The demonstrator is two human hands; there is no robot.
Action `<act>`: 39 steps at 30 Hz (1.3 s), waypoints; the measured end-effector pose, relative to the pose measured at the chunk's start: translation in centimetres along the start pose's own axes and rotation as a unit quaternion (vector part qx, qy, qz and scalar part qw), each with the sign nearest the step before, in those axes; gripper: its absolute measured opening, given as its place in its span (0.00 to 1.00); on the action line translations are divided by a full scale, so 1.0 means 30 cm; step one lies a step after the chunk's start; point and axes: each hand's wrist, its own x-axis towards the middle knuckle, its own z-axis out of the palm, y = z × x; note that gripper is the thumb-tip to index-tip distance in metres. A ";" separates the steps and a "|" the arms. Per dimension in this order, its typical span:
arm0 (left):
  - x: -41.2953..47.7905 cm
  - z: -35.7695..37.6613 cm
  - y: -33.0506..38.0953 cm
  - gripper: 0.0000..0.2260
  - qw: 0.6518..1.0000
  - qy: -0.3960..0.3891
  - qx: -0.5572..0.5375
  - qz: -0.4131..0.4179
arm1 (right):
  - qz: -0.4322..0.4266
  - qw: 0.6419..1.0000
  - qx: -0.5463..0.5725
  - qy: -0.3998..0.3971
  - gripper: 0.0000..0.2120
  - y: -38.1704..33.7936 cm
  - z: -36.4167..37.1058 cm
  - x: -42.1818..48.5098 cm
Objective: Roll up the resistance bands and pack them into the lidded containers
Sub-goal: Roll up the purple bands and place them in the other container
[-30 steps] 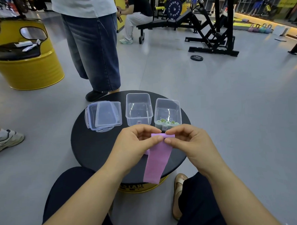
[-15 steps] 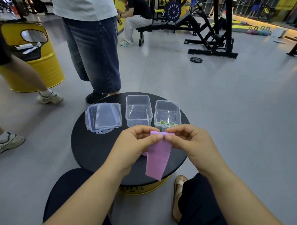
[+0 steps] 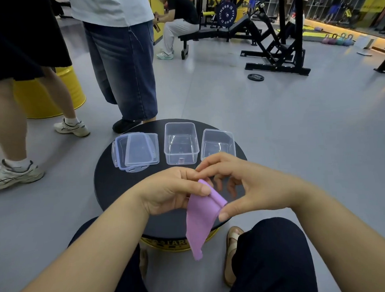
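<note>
Pinching purple band [image 3: 200, 219] roll: left hand [image 3: 167, 194] firmly, right hand [image 3: 254, 187] seemingly, fingers curled

On my feed the wearer's left hand [image 3: 167, 190] and right hand [image 3: 256, 187] have short, plain nails, and both forearms run bare down to the bottom corners of the view. Dark navy trousers [image 3: 271, 256] of smooth, unpatterned cloth cover both thighs and knees. The right foot wears a tan open sandal [image 3: 231, 256] with a wide strap across the toes. Of the left sandal [image 3: 143, 264] I can see only a tan sliver.
</note>
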 end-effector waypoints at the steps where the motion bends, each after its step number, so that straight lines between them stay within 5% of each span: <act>1: -0.001 0.002 -0.002 0.10 1.000 -0.010 -0.003 -0.001 | -0.004 1.000 -0.003 -0.009 0.29 -0.002 -0.003 -0.001; 5: 0.000 0.003 -0.022 0.07 0.999 -0.041 -0.016 0.000 | -0.018 1.000 -0.003 -0.021 0.27 -0.006 0.000 -0.003; 9: -0.004 0.008 -0.033 0.15 0.997 -0.067 -0.026 0.004 | -0.033 0.999 0.007 -0.001 0.25 -0.002 0.013 -0.002; 18: -0.001 0.032 -0.062 0.24 0.995 0.088 0.031 0.029 | -0.013 0.997 0.039 0.059 0.23 0.012 0.022 0.009; 21: -0.005 0.038 -0.062 0.22 0.995 0.092 0.018 0.031 | -0.017 0.998 0.035 0.056 0.24 0.002 0.019 0.008; 25: -0.005 0.049 -0.056 0.07 0.992 0.123 -0.006 0.019 | -0.022 0.999 -0.024 0.037 0.27 0.003 0.009 0.005; 30: -0.006 0.057 -0.058 0.13 0.989 0.141 0.028 0.017 | -0.041 0.994 -0.092 0.049 0.23 0.004 -0.002 0.005; 33: -0.005 0.061 -0.055 0.08 0.987 0.155 0.026 0.022 | -0.038 0.991 -0.116 0.054 0.24 0.004 -0.004 0.007; 37: -0.003 0.061 -0.054 0.10 0.979 0.195 0.010 0.064 | 0.011 0.995 -0.045 0.083 0.31 0.026 0.005 -0.005; 39: -0.004 0.067 -0.052 0.09 0.970 0.225 -0.004 0.091 | 0.043 0.986 0.069 0.145 0.23 0.033 0.034 -0.007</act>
